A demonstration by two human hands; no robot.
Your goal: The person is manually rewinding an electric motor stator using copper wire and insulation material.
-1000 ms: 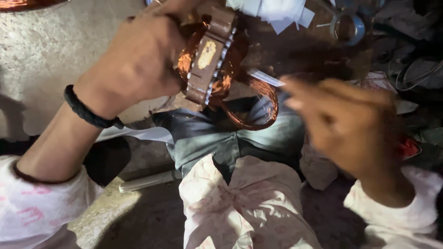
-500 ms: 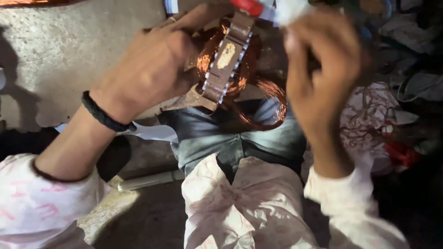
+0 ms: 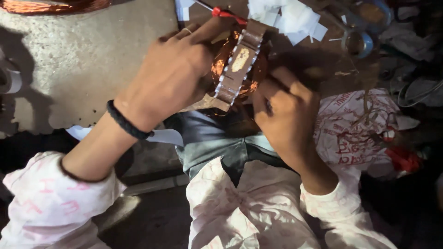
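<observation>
Right hand (image 3: 286, 117) has dropped from the top of the stator core (image 3: 237, 67) to its lower right side; left hand (image 3: 173, 76) keeps its grip.

Core sits over the lap, tilted, ribbed brown edge facing the camera, copper winding (image 3: 219, 64) showing on its left face. Left hand wraps it from the left, fingers curled over the top, black band (image 3: 127, 121) on the wrist. Right hand is curled, fingers pressed together against the core's lower right; can't tell what, if anything, it pinches. Red-handled tool (image 3: 228, 14) lies just past the core, touching white paper scraps (image 3: 288, 18). Copper coil (image 3: 55, 5) on the concrete floor (image 3: 92, 50), top left, well apart.
</observation>
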